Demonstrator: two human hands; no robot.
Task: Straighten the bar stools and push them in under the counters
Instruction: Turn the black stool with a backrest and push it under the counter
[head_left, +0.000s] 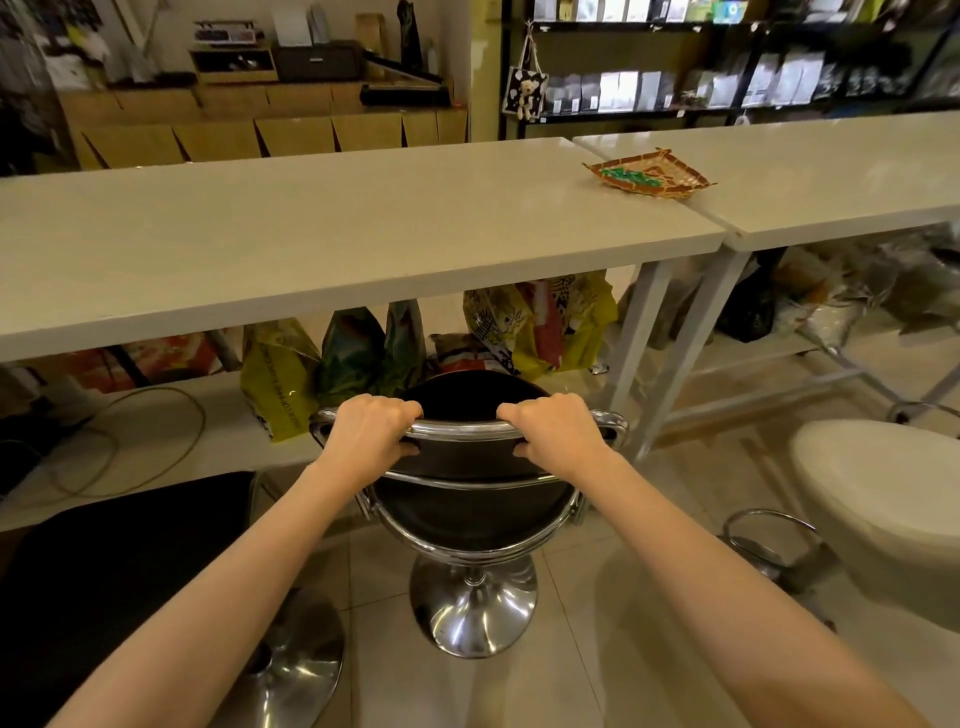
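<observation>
A black bar stool (470, 512) with a chrome-framed backrest and round chrome base stands on the tiled floor just in front of the white counter (332, 228). My left hand (369, 431) grips the left part of the backrest's top rail. My right hand (558, 431) grips the right part of the same rail. The stool's back faces me and its seat front points toward the counter's edge. A second black stool (119, 571) stands at the lower left. At the right edge is a white stool (883, 509) with a chrome footring.
Under the counter a low shelf holds several colourful bags (540, 322) and a looped cable (130, 436). White table legs (644, 343) stand just right of the stool. A second white counter (810, 171) adjoins on the right, with a woven tray (649, 174) at the seam.
</observation>
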